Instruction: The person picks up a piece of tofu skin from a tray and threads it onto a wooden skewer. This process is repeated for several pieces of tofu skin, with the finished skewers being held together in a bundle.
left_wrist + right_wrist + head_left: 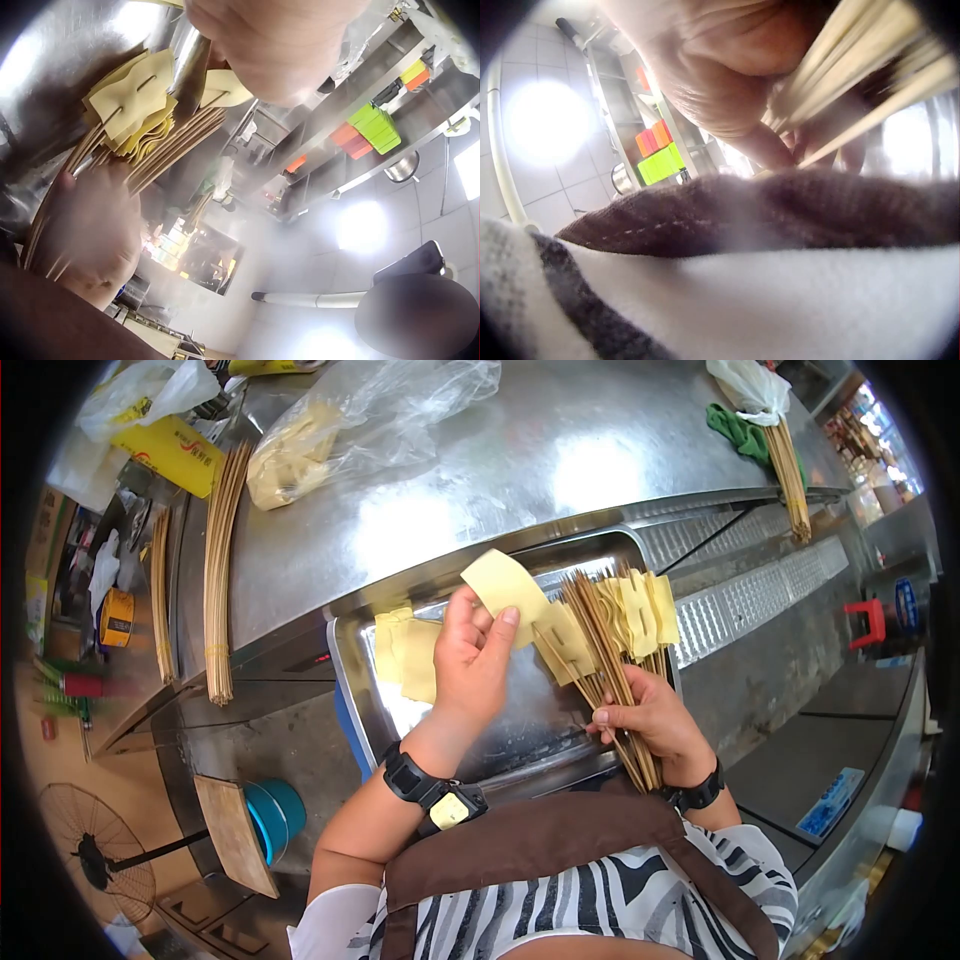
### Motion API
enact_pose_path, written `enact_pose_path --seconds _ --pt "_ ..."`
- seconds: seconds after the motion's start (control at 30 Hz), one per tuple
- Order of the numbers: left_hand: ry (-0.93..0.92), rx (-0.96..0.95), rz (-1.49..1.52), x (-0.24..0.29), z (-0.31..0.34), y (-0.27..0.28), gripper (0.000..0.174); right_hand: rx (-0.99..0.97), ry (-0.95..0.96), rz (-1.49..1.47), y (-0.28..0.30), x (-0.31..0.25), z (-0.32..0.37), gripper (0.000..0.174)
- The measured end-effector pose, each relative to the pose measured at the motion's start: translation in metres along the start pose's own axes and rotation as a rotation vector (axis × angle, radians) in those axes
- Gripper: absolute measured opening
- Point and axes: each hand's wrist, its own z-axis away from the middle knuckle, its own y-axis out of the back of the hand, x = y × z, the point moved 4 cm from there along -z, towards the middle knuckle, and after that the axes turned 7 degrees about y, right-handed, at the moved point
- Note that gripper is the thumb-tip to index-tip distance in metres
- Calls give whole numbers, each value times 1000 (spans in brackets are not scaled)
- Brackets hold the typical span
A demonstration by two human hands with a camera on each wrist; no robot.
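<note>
In the head view my left hand (472, 665) pinches a thin pale yellow tofu sheet (505, 585) between thumb and fingers, over the metal tray (510, 735). My right hand (655, 725) grips a bundle of bamboo skewers (597, 628), points facing away from the body. One skewer slants out from the bundle, a tofu sheet (567, 645) threaded near its tip. Folded, skewered sheets (637, 610) lie at the tray's right end, beyond the right hand. Loose sheets (408, 657) lie at the tray's left end. The right wrist view shows the skewers (855, 64) close up in the curled fingers.
A steel counter (500, 470) runs behind the tray, bearing a clear plastic bag (370, 420) of sheets. Tied skewer bundles (222, 580) lie at the left, another bundle (787, 470) at the far right. A teal bucket (280, 815) and a fan (95, 855) stand lower left.
</note>
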Motion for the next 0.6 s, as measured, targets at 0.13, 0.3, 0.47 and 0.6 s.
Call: enact_pose_path --seconds 0.13,0.3,0.47,0.6 --pt "66 108 102 2 -3 1 51 -6 -5 3 1 0 -1 20" --pt "204 66 39 1 -4 5 45 3 -9 -4 -1 -1 0 19" --pt "295 74 -13 -9 3 7 31 6 10 -3 1 0 -1 19" --pt "319 63 -11 -16 17 0 35 1 5 -6 0 0 -1 19"
